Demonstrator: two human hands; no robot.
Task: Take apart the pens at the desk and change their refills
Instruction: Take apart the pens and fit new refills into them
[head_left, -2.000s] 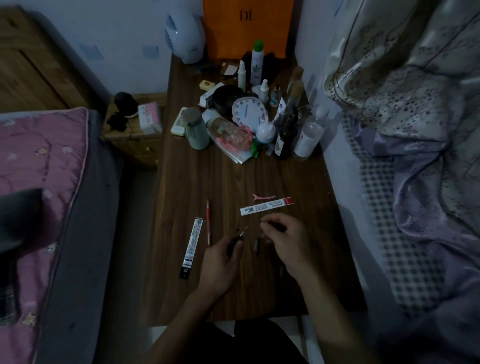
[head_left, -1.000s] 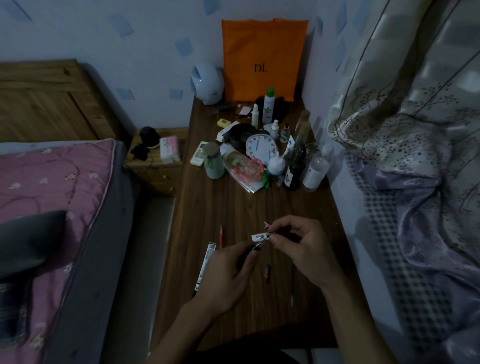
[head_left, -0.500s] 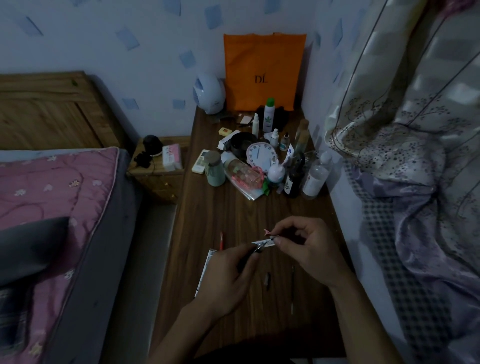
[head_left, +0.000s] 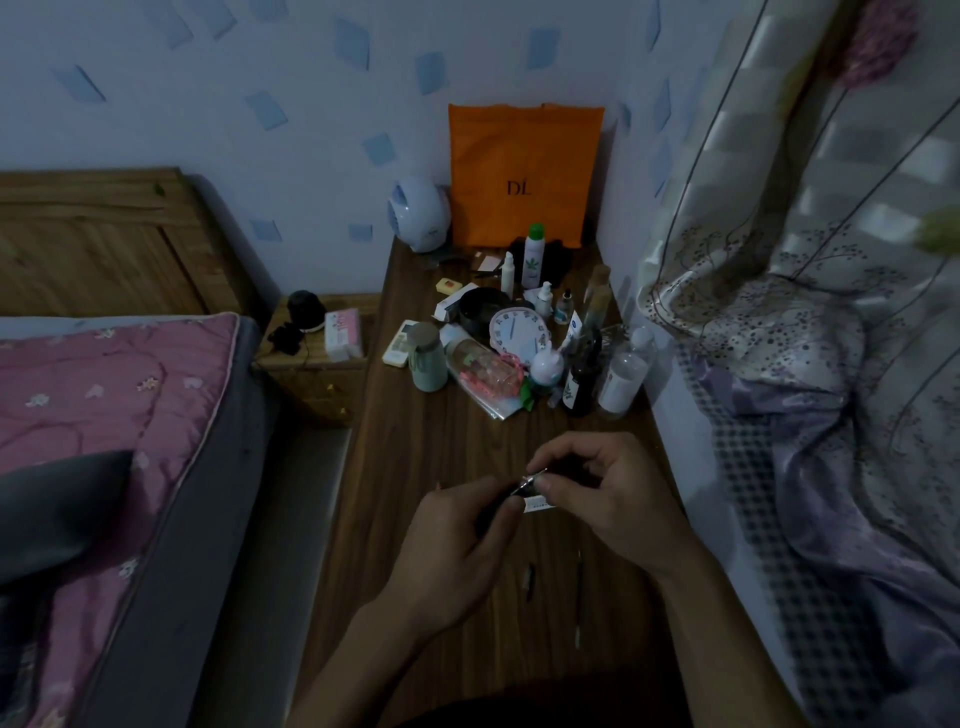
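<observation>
At the desk's (head_left: 415, 467) far end, toward 12 o'clock, a clear bottle (head_left: 485, 370) lies on its side with something pink inside. Just this side of centre, your left hand (head_left: 457, 545) pinches a dark pen barrel (head_left: 514, 493). Your right hand (head_left: 602, 488) closes thumb and forefinger on a thin white-labelled refill packet (head_left: 537, 503) touching the barrel's tip. On the wood-grain top at 6 o'clock lie a short dark pen piece (head_left: 529, 581) and a slim refill (head_left: 578, 597).

Wood desk (head_left: 415, 467) w/ bottles (head_left: 621, 382), clock (head_left: 517, 332)
</observation>
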